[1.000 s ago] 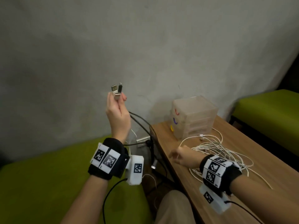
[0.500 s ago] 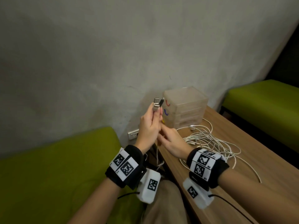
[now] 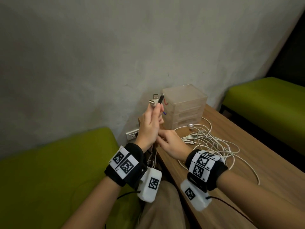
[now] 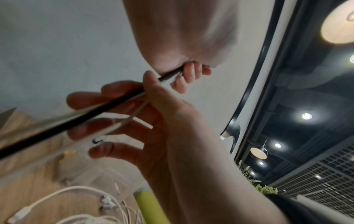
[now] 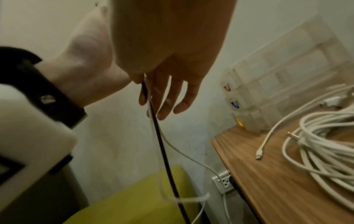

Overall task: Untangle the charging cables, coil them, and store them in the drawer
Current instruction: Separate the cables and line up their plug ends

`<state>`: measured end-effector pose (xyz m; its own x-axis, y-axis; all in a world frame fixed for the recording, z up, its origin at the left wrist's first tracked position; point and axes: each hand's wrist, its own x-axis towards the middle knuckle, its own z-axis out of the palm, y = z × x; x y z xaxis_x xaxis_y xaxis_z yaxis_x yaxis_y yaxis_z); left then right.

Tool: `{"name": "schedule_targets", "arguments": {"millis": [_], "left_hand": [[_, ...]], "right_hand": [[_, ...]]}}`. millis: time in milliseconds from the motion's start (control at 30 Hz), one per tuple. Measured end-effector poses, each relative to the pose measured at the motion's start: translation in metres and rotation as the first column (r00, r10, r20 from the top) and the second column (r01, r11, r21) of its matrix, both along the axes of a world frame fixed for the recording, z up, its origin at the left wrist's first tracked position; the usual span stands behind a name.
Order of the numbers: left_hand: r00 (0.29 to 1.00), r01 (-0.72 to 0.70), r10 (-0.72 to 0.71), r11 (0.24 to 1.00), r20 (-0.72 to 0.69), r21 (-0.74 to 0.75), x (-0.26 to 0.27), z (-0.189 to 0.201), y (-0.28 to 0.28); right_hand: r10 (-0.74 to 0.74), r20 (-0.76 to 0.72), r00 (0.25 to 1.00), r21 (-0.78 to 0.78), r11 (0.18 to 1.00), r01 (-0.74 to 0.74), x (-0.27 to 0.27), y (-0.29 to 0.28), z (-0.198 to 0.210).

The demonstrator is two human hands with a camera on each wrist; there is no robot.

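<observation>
My left hand [image 3: 156, 108] is raised in front of the wall and grips a bundle of cable ends. Two silver USB plugs [image 3: 153, 100] and a black plug [image 3: 160, 99] stick up from it. A black cable [image 5: 162, 144] and thin white cables [image 5: 184, 153] hang down from that fist. My right hand [image 3: 160, 138] sits just below and pinches these cables between thumb and index finger, other fingers spread. A tangle of white cables [image 3: 211, 142] lies on the wooden table [image 3: 247, 187]. The translucent drawer unit [image 3: 184, 106] stands shut at the table's far corner.
A green bench [image 3: 57, 171] lies to my left below the table edge, and another green bench [image 3: 264, 104] stands beyond the table on the right. A wall outlet [image 3: 132, 134] sits low on the grey wall, with a cable running to it.
My left hand has come down and to the right with the plugs, toward the drawer unit. My right hand left the table edge and took hold of the hanging cables under it.
</observation>
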<state>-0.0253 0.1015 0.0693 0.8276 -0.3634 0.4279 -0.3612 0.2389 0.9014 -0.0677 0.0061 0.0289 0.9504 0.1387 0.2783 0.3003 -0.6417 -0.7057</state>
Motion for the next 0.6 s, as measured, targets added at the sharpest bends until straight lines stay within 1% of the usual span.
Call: {"name": "schedule_targets", "arguments": {"millis": [67, 100, 167, 233, 300, 400, 433, 467, 533, 600], "left_hand": [[1.000, 0.003, -0.003, 1.000, 0.000, 0.007, 0.002, -0.005, -0.001], [1.000, 0.000, 0.000, 1.000, 0.014, 0.020, 0.003, -0.009, -0.003], [0.999, -0.024, 0.023, 0.999, 0.026, 0.034, 0.006, -0.015, -0.012], [0.999, -0.034, 0.034, 0.999, -0.025, -0.008, 0.009, -0.017, -0.027], [0.999, -0.016, 0.015, 1.000, -0.031, -0.017, 0.005, -0.016, -0.044], [0.997, -0.077, 0.073, 0.981, 0.028, 0.178, -0.009, -0.019, -0.066], [0.998, -0.067, 0.064, 0.975, 0.023, 0.210, -0.013, -0.020, -0.071], [1.000, -0.010, 0.012, 0.981, -0.010, 0.195, -0.017, -0.022, -0.075], [0.987, 0.132, -0.123, 0.987, -0.102, 0.089, -0.023, -0.027, -0.083], [0.971, 0.173, -0.162, 0.984, -0.176, 0.049, -0.028, -0.033, -0.091]], "right_hand": [[0.016, -0.057, 0.998, -0.062, 0.998, -0.020, 0.001, -0.007, 0.003], [0.009, -0.060, 0.998, -0.080, 0.997, -0.014, 0.001, -0.011, 0.006], [-0.028, -0.051, 0.998, -0.087, 0.996, 0.023, -0.001, -0.020, 0.012], [-0.069, -0.071, 0.995, -0.108, 0.992, 0.061, -0.005, -0.032, 0.021], [-0.104, -0.094, 0.990, -0.117, 0.989, 0.092, -0.009, -0.049, 0.030], [-0.148, -0.097, 0.984, -0.024, 0.989, 0.147, -0.017, -0.073, 0.032], [-0.150, -0.104, 0.983, 0.014, 0.988, 0.152, -0.021, -0.078, 0.029], [-0.153, -0.111, 0.982, 0.039, 0.987, 0.158, -0.024, -0.083, 0.025], [-0.175, -0.107, 0.979, 0.064, 0.981, 0.182, -0.031, -0.091, 0.016], [-0.208, -0.131, 0.969, 0.096, 0.970, 0.221, -0.038, -0.097, 0.007]]}}
